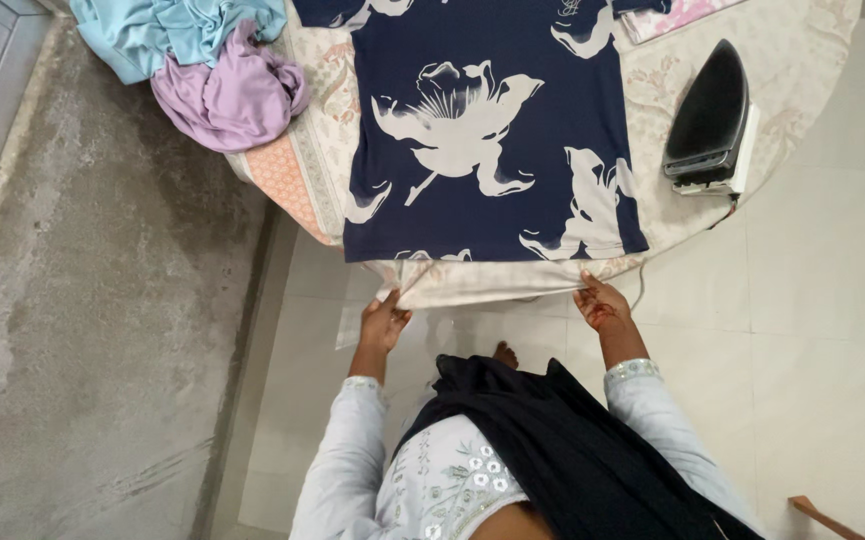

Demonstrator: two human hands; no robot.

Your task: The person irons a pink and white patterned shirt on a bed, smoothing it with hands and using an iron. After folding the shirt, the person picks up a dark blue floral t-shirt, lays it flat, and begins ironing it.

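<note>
Hands (both) grip cloth edge.

One navy floral shirt, one black iron, two crumpled garments, lilac and blue.

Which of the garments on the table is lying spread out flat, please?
The navy floral shirt; the light blue garment and the lilac garment lie crumpled at the table's corner.

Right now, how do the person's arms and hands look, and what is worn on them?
Both arms wear long pale grey-blue sleeves with embroidered, beaded cuffs at the wrists. The left hand and right hand are bare, without gloves. The right hand shows a dark reddish patterned marking on it.
</note>
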